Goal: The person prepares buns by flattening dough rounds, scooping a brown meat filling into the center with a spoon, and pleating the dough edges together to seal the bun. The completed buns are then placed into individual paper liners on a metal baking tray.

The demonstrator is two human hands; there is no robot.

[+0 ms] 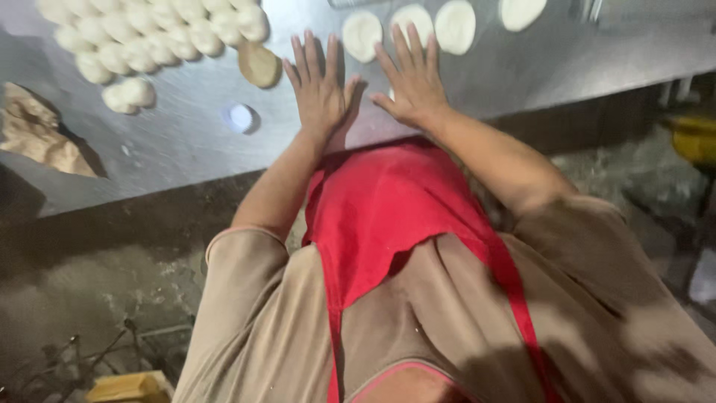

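Observation:
My left hand lies flat on the steel table, palm down and fingers spread. My right hand lies flat beside it, also spread, with a sliver of white dough showing at its thumb side. Just beyond the fingertips sits a row of flattened white dough discs. A brownish dough lump rests to the left of my left hand. I wear a red apron over a tan shirt.
Several white dough balls are packed at the table's far left, with two more set apart. A small pale round cap lies nearby. A brown dough mass sits at the left edge. Yellow objects stand on the floor.

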